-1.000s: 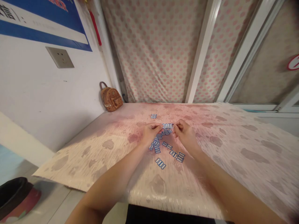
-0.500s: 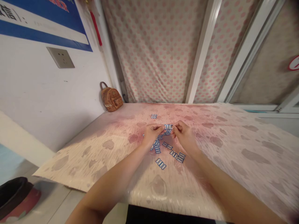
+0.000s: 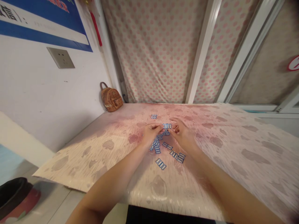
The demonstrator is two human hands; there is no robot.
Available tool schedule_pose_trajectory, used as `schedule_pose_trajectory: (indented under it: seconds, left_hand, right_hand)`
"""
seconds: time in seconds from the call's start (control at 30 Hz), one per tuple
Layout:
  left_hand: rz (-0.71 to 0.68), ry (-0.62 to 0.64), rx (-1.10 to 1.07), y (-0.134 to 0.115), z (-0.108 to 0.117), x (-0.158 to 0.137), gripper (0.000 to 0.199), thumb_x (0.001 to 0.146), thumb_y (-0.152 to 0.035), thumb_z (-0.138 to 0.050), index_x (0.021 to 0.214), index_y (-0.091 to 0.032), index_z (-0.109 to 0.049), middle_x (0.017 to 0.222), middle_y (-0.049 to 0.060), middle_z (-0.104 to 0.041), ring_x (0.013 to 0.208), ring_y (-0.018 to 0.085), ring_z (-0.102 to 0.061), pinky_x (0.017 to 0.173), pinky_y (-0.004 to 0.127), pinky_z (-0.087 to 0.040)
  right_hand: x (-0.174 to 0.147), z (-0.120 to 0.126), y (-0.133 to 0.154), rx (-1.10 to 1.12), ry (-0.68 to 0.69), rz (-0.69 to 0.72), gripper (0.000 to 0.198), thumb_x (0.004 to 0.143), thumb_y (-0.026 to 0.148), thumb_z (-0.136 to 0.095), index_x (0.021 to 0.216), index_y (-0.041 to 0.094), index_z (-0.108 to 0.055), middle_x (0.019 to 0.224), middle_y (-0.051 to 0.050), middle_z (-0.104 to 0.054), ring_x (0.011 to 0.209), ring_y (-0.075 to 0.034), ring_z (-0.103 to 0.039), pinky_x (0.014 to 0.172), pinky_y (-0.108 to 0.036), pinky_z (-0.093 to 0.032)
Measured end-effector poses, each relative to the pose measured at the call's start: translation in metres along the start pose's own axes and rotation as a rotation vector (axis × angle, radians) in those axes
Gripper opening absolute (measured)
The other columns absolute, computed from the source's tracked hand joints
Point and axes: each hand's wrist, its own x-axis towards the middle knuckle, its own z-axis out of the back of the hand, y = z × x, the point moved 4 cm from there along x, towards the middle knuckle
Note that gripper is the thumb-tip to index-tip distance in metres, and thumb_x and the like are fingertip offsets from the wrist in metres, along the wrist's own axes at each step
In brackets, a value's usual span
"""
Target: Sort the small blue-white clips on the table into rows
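Observation:
My left hand [image 3: 151,133] pinches the left end of a small flat piece with blue edges and pale bars [image 3: 167,126], held just above the table. My right hand [image 3: 183,133] is at the piece's right side, its index finger raised and its thumb lower, fingers apart. Whether the right thumb touches the piece I cannot tell. Under and in front of the hands lies a loose pile of similar blue-edged pieces [image 3: 157,145]. A few more pieces [image 3: 174,153] lie to the right, and a single one [image 3: 161,164] is nearer to me.
Beyond my hands, a small group of pieces [image 3: 154,116] lies on the patterned tablecloth [image 3: 158,185]. A brown mini backpack [image 3: 112,99] stands at the back left corner by the wall. Dotted curtains [image 3: 158,49] hang behind the table. A dark-rimmed pot [image 3: 18,196] is on the floor at left.
My right fingers have spread and come off the right end of the held piece. The piece has shifted slightly left in my left hand's pinch.

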Motion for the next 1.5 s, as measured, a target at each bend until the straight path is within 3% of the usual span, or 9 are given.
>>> schedule_pose_trajectory:
  seconds: [0.23,0.47,0.7,0.83,0.97,1.07,1.27,1.37,1.5]
  left_hand:
    - [0.05,0.034,-0.048,0.004,0.0,0.002,0.009,0.075,-0.023,-0.08,0.078,-0.015,-0.077,0.073,0.004,-0.074,0.07,0.016,-0.069,0.08,0.031,-0.057]
    - [0.059,0.04,-0.072,0.004,0.001,0.004,0.013,0.074,-0.026,-0.082,0.077,-0.015,-0.077,0.072,0.004,-0.073,0.07,0.016,-0.069,0.081,0.032,-0.057]
    - [0.09,0.054,-0.087,0.004,0.0,0.003,0.008,0.076,-0.023,-0.081,0.076,-0.016,-0.077,0.071,0.004,-0.073,0.07,0.016,-0.068,0.083,0.033,-0.057]
    - [0.097,0.059,-0.061,0.005,0.0,0.004,0.009,0.076,-0.024,-0.081,0.076,-0.016,-0.077,0.072,0.004,-0.073,0.07,0.016,-0.069,0.084,0.033,-0.057]
    - [0.109,0.053,-0.048,0.006,0.001,0.005,0.009,0.075,-0.022,-0.082,0.077,-0.015,-0.077,0.072,0.005,-0.074,0.068,0.016,-0.068,0.081,0.031,-0.057]
    - [0.101,0.08,-0.033,0.006,0.001,0.004,0.012,0.074,-0.023,-0.082,0.078,-0.013,-0.076,0.073,0.005,-0.073,0.068,0.015,-0.068,0.077,0.029,-0.056]
    - [0.072,0.08,0.059,0.008,0.004,0.002,0.02,0.07,-0.029,-0.084,0.077,-0.013,-0.074,0.072,0.005,-0.071,0.067,0.015,-0.065,0.067,0.025,-0.052]
    - [0.035,0.044,0.125,0.006,0.014,0.011,0.023,0.068,-0.032,-0.084,0.076,-0.014,-0.074,0.071,0.005,-0.07,0.063,0.014,-0.063,0.06,0.023,-0.049]
    - [0.007,-0.1,0.286,-0.008,0.044,0.042,0.018,0.064,-0.029,-0.083,0.068,-0.015,-0.072,0.063,0.004,-0.067,0.056,0.013,-0.058,0.054,0.021,-0.044]
  right_hand:
    - [0.0,0.0,0.004,-0.073,0.008,0.111,0.023,0.089,0.024,-0.054,0.109,0.022,-0.065,0.085,-0.003,-0.06,0.069,-0.018,-0.059,0.066,-0.032,-0.047]
    - [0.0,-0.001,0.003,-0.065,0.018,0.085,0.034,0.088,0.028,-0.058,0.122,0.024,-0.061,0.089,-0.003,-0.062,0.066,-0.018,-0.06,0.064,-0.031,-0.049]
    - [0.0,0.001,0.009,-0.09,0.029,0.129,0.022,0.089,0.026,-0.055,0.108,0.024,-0.065,0.089,-0.004,-0.064,0.068,-0.018,-0.06,0.065,-0.031,-0.049]
    - [0.001,0.0,0.003,0.017,0.006,0.018,0.029,0.085,0.032,-0.06,0.112,0.023,-0.063,0.087,-0.003,-0.066,0.069,-0.019,-0.061,0.066,-0.032,-0.048]
    - [0.002,-0.003,-0.007,0.188,0.039,-0.137,0.018,0.085,0.037,-0.054,0.084,0.021,-0.062,0.073,-0.001,-0.066,0.065,-0.017,-0.061,0.063,-0.03,-0.047]
    - [0.003,-0.006,-0.012,0.256,0.076,-0.17,0.02,0.084,0.036,-0.052,0.07,0.021,-0.057,0.065,0.0,-0.064,0.058,-0.015,-0.058,0.061,-0.029,-0.045]
    - [0.002,-0.013,-0.017,0.323,0.084,-0.189,0.02,0.079,0.037,-0.055,0.066,0.022,-0.055,0.061,0.0,-0.064,0.054,-0.015,-0.057,0.059,-0.029,-0.045]
    - [0.004,-0.015,-0.019,0.344,0.05,-0.193,0.021,0.079,0.041,-0.055,0.07,0.022,-0.057,0.061,0.001,-0.063,0.054,-0.015,-0.057,0.059,-0.029,-0.045]
    - [0.007,-0.008,-0.023,0.314,-0.031,-0.188,0.021,0.083,0.041,-0.052,0.076,0.023,-0.058,0.06,0.002,-0.062,0.054,-0.016,-0.058,0.058,-0.029,-0.044]
